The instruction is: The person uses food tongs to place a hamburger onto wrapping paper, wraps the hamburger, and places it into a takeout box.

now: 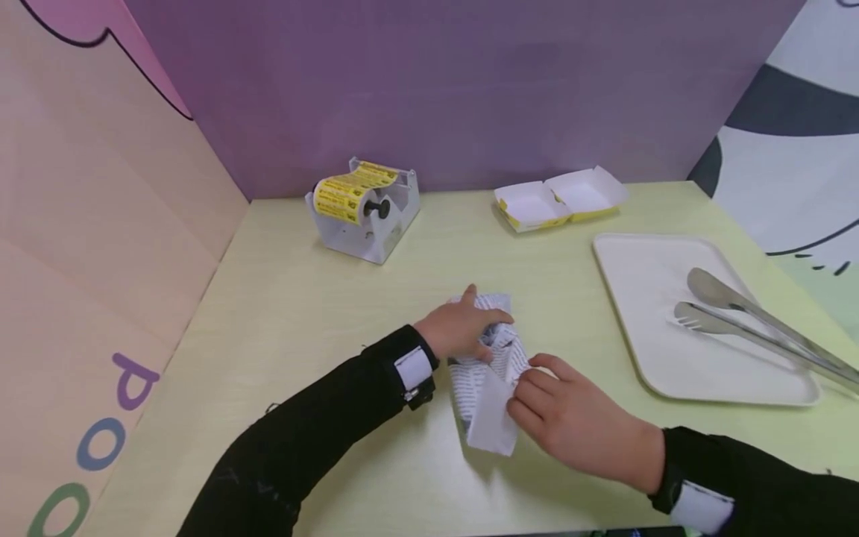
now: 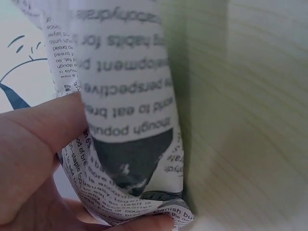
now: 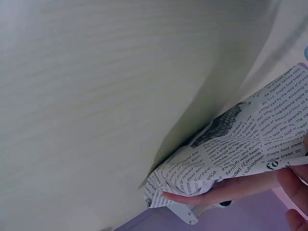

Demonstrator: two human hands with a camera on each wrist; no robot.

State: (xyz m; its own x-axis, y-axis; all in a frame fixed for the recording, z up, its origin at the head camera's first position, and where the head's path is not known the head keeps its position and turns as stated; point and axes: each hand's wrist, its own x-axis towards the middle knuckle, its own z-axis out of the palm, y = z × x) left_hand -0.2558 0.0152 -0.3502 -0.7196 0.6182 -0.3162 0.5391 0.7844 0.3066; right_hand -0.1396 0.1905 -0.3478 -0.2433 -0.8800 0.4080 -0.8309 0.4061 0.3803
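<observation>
A bundle of newsprint-style wrapping paper (image 1: 467, 388) lies on the table in front of me, its folds pulled together along the top. My left hand (image 1: 458, 328) holds the far part from the left, thumb and fingers spread around it. In the left wrist view, fingers curl about the printed paper (image 2: 126, 62), which carries dark patches and rows of text. My right hand (image 1: 580, 426) pinches the near right edge, beside a plain white flap (image 1: 493, 418) that sticks out toward me. The right wrist view shows the wrapper's side (image 3: 240, 144) tapering to a folded end. Whatever is inside is hidden.
A clear dispenser (image 1: 365, 237) with a roll of yellow labels (image 1: 342, 198) stands at the back left. An open white and yellow carton (image 1: 533, 205) lies at the back. On the right, a white tray (image 1: 644, 321) bears metal tongs (image 1: 758, 328).
</observation>
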